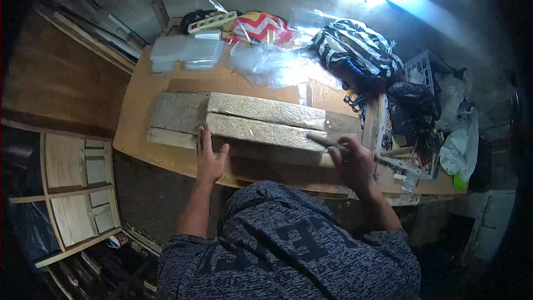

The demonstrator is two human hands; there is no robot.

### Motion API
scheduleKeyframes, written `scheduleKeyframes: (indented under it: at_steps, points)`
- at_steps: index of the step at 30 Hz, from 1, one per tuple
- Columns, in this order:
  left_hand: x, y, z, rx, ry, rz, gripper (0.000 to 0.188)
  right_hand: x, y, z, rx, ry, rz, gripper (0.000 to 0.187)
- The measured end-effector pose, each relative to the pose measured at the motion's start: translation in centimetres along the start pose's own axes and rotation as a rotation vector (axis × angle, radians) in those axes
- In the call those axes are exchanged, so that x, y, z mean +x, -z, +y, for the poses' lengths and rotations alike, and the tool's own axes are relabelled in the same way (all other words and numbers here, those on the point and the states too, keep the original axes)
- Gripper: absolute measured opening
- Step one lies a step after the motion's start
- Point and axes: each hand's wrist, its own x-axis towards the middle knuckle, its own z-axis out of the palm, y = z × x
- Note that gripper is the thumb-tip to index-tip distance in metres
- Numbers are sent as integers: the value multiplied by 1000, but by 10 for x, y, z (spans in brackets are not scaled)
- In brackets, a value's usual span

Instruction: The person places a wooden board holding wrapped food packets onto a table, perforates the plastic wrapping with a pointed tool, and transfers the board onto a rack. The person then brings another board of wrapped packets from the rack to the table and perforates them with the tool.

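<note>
- Hands work at a wooden table (139,111).
- Left hand (210,158) lies flat, fingers spread, pressing the near pale block (261,131).
- Right hand (352,164) grips a tool (325,140) touching that block's right end.
- Second block (266,109) lies just behind.

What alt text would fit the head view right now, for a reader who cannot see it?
A person presses the left hand flat on the near one of two long pale speckled blocks on a grey board, while the right hand holds a slim tool at its right end. The wooden table also carries clear plastic bags and a striped bag.
</note>
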Motion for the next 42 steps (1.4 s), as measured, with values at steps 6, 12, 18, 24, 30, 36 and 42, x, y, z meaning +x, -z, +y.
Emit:
scheduleKeyframes:
  at_steps: [6,12,18,24,30,36,42]
  points:
    - [-4,18,-5,-134,49,-14,81,9,-31,-24,106,66,-39,30]
    - [-9,33,-16,-192,53,-11,81,25,-59,-57,251,173,13,27]
    - [-15,46,-29,-219,38,3,79,35,-88,-81,236,175,-72,26]
    - [-20,63,-39,-218,110,-14,77,51,-108,-136,344,192,17,25]
    - [-33,73,-69,-254,-36,52,78,58,-136,-161,305,259,-107,27]
    - [-45,84,-80,-187,-86,95,77,58,-148,-207,326,228,-162,29]
    - [-50,109,-64,-288,111,-31,78,57,-160,-242,307,251,-218,30]
